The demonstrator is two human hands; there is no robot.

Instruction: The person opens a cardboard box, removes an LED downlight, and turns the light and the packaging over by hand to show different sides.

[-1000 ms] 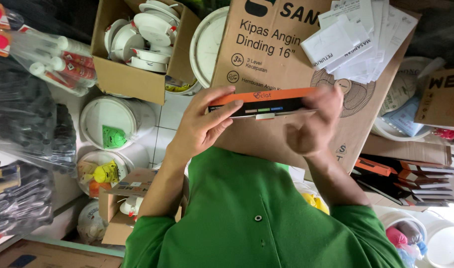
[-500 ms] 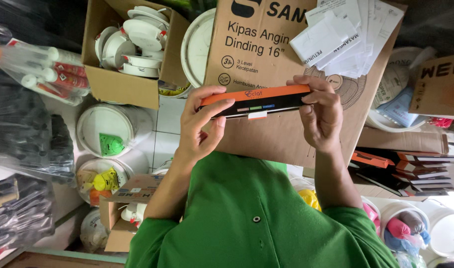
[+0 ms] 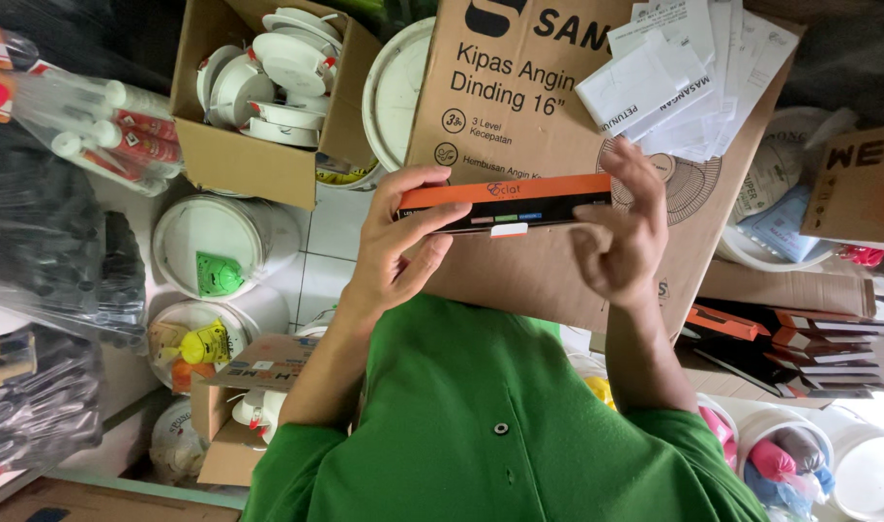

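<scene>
Raised slightly, our orange-and-black carton (image 3: pixel 505 203) sits gripped at both ends by left hand (image 3: pixel 396 253) and right hand (image 3: pixel 621 242), mid-inspection, likely needing a turn.

Slim box (image 3: pixel 505 201): orange top, black side. Shirt (image 3: pixel 500 425) at 6 o'clock: green. Big carton (image 3: pixel 519 106) at 12: brown. Buckets (image 3: pixel 215 246) at 9: white.

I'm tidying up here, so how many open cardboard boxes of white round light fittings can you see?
2. One open box sits at top left, filled with white round fittings. A smaller open box lies at lower left beside the green sleeve, showing a few. Others may be hidden under the clutter.
</scene>
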